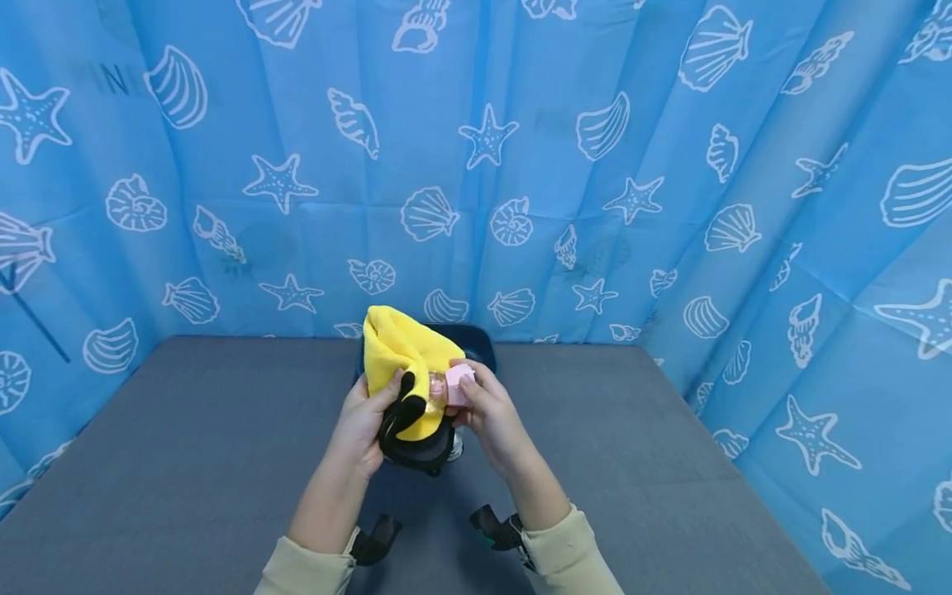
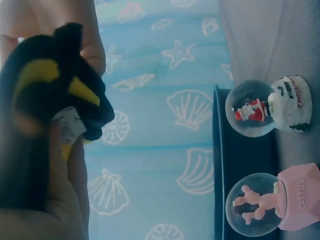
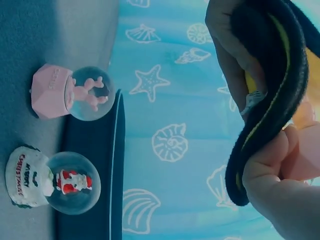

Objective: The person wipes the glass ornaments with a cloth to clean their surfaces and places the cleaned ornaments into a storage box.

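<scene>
My left hand point(image 1: 355, 431) grips a yellow cloth point(image 1: 397, 343) with black edging, which hangs in folds. A white tag shows on it in the left wrist view. With fingers and thumb, my right hand point(image 1: 497, 413) holds a small snow globe with a pink base point(image 1: 459, 385), its clear dome against the yellow cloth. On the table, in the left wrist view, stand a Santa snow globe point(image 2: 250, 110) with a white base and a pink cactus snow globe point(image 2: 300, 197). The cloth hides most of both from the head view.
Behind the hands, at the table's back, is a dark blue tray point(image 1: 476, 339), partly covered by the cloth. The grey table point(image 1: 245, 463) reaches to a blue curtain point(image 1: 461, 165) with shell and starfish prints. Straps point(image 1: 378, 539) circle both wrists.
</scene>
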`<state>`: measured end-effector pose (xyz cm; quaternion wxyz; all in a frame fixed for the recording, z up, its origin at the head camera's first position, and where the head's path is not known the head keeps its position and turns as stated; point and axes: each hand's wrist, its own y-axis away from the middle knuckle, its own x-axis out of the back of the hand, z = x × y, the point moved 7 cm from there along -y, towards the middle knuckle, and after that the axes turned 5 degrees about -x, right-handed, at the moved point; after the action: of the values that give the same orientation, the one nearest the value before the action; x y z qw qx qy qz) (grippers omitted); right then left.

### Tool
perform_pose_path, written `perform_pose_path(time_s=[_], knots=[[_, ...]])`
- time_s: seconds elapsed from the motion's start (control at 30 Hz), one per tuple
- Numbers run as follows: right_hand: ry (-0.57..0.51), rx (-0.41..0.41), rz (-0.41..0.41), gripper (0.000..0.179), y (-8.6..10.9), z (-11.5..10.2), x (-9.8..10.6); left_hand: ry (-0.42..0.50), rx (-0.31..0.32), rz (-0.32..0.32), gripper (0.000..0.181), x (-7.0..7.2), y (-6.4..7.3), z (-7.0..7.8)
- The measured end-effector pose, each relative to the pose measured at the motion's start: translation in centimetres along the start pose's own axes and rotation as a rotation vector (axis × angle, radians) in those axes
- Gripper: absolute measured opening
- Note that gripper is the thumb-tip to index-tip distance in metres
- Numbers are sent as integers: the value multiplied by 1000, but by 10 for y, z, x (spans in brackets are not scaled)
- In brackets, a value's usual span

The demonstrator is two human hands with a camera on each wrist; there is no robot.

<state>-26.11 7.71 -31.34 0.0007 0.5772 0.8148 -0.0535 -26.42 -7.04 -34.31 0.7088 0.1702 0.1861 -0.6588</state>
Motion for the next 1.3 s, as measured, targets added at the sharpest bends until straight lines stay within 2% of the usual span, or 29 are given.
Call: perform_pose_path(time_s=[0.13, 0.27, 0.33, 0.5, 0.63, 0.7, 0.87, 1.17, 1.3], knots=[[-89, 23, 30, 47, 0, 0, 2, 25, -2, 4, 35, 4, -2, 1], [-152, 65, 92, 48, 0, -2, 9, 115, 27, -50, 32, 4, -2, 2], [-164, 78, 111, 48, 0, -3, 11, 116, 38, -85, 34, 1, -1, 3], [-131, 109, 94, 48, 0, -5, 9, 1, 17, -185, 46, -9, 4, 4], [-50, 159, 57, 47, 2, -7, 3, -98, -22, -244, 61, -18, 5, 2], [-19, 173, 45, 47, 2, -7, 1, -133, -49, -236, 65, -18, 4, 0], [-24, 141, 40, 48, 1, -2, 0, -167, -102, -145, 65, -12, 2, -2], [-127, 46, 89, 51, -1, 3, 3, -193, -110, -86, 62, -5, 0, -4], [-161, 29, 97, 52, -1, 4, 5, -203, -107, -70, 60, -2, -1, -5]])
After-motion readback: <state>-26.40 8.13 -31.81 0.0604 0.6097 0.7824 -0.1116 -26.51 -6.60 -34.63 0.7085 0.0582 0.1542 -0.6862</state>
